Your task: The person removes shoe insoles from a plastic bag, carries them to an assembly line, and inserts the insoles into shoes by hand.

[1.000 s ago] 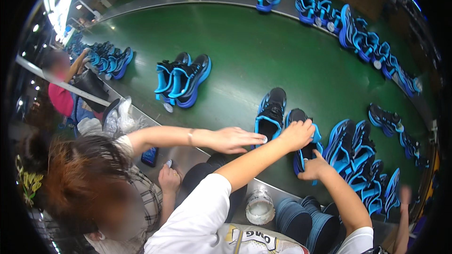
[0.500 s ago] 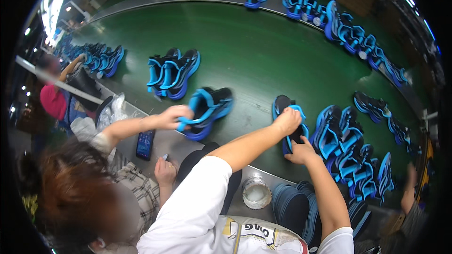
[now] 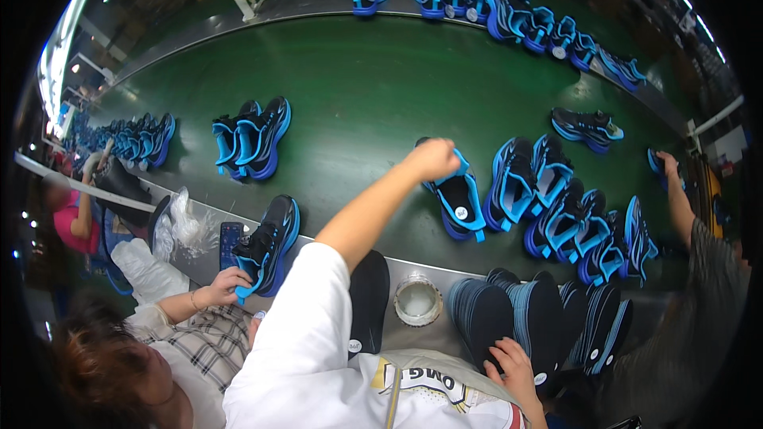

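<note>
My left hand (image 3: 433,159) reaches out over the green conveyor belt (image 3: 358,87) and grips the heel end of a black and blue shoe (image 3: 459,205), which lies with its opening up. My right hand (image 3: 513,361) is low at the right, fingers spread on a stack of dark insoles (image 3: 548,322) standing at the belt's near edge. I cannot tell if it grips one. More black and blue shoes (image 3: 556,206) lie packed just right of the held shoe.
A co-worker in a plaid shirt at lower left holds a shoe (image 3: 270,246) at the belt's edge with one hand (image 3: 226,284). A round white container (image 3: 417,300) and a black insole (image 3: 369,302) lie near me. Another person's arm (image 3: 675,191) reaches in at right. Shoe pairs (image 3: 250,139) dot the belt.
My right hand has left the shoe and dropped to the insole stack. My left hand stays on the shoe. The co-worker has pulled a shoe from the belt to its near edge.
</note>
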A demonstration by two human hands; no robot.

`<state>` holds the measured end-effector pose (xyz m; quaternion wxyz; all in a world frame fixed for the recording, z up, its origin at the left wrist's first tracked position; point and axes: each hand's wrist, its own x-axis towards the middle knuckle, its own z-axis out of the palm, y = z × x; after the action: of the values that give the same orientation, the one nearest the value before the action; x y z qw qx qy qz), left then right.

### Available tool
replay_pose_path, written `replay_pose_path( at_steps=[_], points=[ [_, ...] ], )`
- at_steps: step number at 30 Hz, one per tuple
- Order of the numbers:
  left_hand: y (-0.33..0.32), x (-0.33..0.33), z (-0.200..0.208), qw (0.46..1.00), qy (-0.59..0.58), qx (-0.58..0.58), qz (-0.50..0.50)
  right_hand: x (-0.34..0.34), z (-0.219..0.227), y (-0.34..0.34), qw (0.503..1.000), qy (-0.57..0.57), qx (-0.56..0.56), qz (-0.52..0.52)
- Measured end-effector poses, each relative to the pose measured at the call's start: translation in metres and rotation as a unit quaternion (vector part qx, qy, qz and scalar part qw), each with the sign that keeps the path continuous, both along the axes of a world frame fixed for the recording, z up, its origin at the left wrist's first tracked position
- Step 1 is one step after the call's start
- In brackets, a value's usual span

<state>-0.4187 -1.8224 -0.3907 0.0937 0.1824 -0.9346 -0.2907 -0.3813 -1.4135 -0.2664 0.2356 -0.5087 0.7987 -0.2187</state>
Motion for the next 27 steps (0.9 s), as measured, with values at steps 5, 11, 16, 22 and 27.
replay_pose_path(
  at_steps=[5, 11, 16, 22, 27],
  points=[
    [-0.036, 0.044, 0.051, 0.788, 0.256, 0.504, 0.244, 0.020, 0.000, 0.015, 0.985, 0.031, 0.113, -0.128],
    [-0.012, 0.031, 0.070, 0.762, 0.208, 0.581, 0.199, 0.019, -0.013, 0.022, 0.978, -0.012, 0.152, -0.142],
    [0.034, -0.024, 0.054, 0.959, 0.139, 0.240, 0.055, -0.011, 0.054, 0.009, 0.982, -0.122, 0.077, -0.118],
    [0.075, -0.073, 0.039, 0.971, -0.133, 0.016, -0.200, -0.090, 0.079, -0.006, 0.976, -0.109, -0.016, -0.187],
    [0.066, -0.059, 0.034, 0.990, -0.068, 0.028, -0.121, -0.150, 0.030, -0.063, 0.958, -0.007, -0.165, -0.233]
  ],
)
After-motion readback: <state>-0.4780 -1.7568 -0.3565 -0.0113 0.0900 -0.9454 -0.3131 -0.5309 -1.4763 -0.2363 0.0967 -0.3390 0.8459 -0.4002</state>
